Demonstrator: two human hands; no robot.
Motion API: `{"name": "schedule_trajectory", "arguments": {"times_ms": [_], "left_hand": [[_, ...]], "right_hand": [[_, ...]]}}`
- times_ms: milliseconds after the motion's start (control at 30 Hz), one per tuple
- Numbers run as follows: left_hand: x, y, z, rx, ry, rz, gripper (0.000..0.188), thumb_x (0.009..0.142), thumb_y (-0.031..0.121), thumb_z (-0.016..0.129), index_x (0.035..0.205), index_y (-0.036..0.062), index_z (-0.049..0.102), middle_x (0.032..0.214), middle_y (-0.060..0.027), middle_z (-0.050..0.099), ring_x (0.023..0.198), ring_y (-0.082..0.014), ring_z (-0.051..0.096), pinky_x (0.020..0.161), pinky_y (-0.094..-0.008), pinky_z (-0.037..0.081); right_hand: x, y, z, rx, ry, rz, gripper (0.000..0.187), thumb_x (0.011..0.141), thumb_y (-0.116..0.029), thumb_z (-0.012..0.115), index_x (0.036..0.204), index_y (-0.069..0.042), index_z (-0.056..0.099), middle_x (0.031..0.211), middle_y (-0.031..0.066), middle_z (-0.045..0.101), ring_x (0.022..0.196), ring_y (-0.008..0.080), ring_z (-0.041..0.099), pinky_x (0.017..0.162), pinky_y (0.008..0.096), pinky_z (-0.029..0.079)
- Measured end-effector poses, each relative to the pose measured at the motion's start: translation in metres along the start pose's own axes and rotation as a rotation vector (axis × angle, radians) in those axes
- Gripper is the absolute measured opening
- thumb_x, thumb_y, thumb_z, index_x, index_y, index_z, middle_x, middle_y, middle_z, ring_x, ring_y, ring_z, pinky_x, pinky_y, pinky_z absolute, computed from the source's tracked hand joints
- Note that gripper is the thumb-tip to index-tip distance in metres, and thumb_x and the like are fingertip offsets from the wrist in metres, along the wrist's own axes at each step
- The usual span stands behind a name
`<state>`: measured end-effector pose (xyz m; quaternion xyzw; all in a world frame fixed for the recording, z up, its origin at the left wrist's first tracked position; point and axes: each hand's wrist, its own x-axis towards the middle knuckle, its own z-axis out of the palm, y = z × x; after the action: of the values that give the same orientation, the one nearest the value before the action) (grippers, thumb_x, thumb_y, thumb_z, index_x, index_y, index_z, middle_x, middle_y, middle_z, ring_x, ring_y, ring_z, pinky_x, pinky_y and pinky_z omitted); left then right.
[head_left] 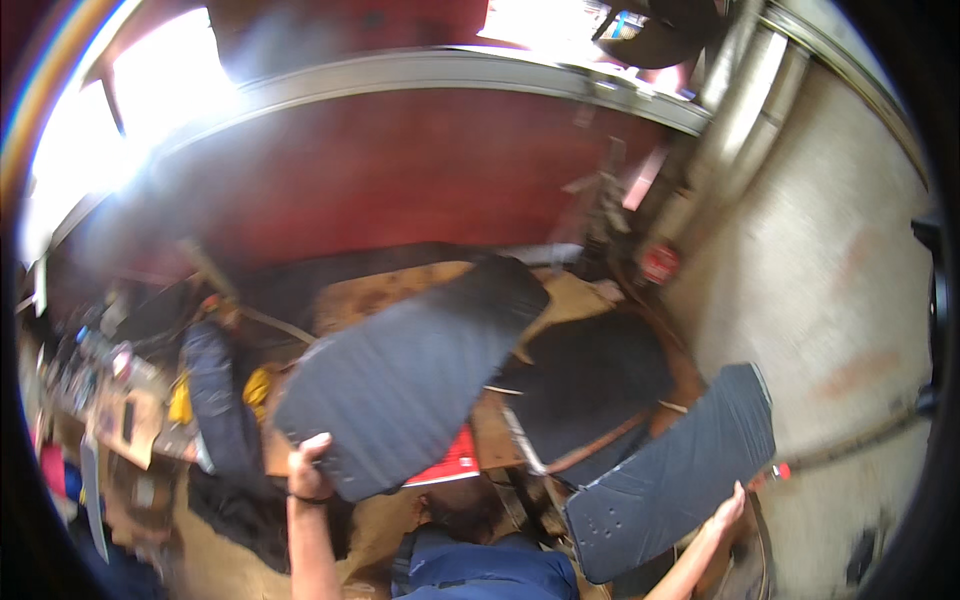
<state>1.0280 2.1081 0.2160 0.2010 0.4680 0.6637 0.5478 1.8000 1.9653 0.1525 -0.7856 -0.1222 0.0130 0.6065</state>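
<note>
My left hand [309, 468] grips the near left corner of a large black covered panel [410, 370], its thumb lying on top. The panel is tilted up over a wooden bench and reaches away to the right. On my right side, my right hand [731, 508] is closed on the near edge of a second black panel [672, 475]. Several small holes show near that panel's left end, and its covering looks wrinkled. Between the two, a third black panel [595, 375] lies on the bench. A red flat piece [452, 460] shows partly beneath the left panel.
Dark cloth [222, 390] with yellow pieces lies at the left, beside a cluttered bench with bottles [95, 345]. A red wall [400, 170] stands behind, a pale wall [820, 290] at right. A thin cable or hose [860, 440] runs along the right wall.
</note>
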Motion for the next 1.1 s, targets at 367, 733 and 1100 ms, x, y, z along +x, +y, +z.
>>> {"name": "schedule_trajectory", "arguments": {"times_ms": [367,733,1100], "left_hand": [[-0.078,0.01,-0.101,0.059,0.135,0.011,0.021,0.089,0.013,0.072,0.106,0.0004,0.077,0.104,-0.0095,0.078,0.101,-0.0195,0.072,0.094,-0.0348,0.054],[-0.18,0.062,-0.126,0.013,0.193,0.142,0.023,0.09,0.009,0.073,0.111,-0.0012,0.074,0.101,-0.0075,0.077,0.096,-0.015,0.072,0.089,-0.0296,0.055],[-0.245,0.114,-0.155,0.152,0.202,0.095,0.047,0.085,0.003,0.073,0.13,-0.0059,0.061,0.107,-0.0149,0.077,0.103,-0.0207,0.073,0.095,-0.0318,0.055]], "right_hand": [[-0.1,-0.004,0.247,0.133,-0.412,-0.001,0.04,0.098,-0.032,0.067,0.117,0.003,0.071,0.108,0.0181,0.072,0.096,0.0277,0.067,0.087,0.0393,0.055],[-0.162,-0.092,0.236,-0.213,-0.509,-0.969,0.051,0.096,-0.036,0.074,0.122,0.007,0.067,0.115,0.0253,0.07,0.103,0.0382,0.067,0.092,0.0472,0.054],[-0.453,-0.352,0.234,0.347,-1.601,-1.511,0.079,0.08,-0.034,0.088,0.146,-0.006,0.055,0.149,0.0193,0.054,0.141,0.0398,0.045,0.115,0.0483,0.039]]}}
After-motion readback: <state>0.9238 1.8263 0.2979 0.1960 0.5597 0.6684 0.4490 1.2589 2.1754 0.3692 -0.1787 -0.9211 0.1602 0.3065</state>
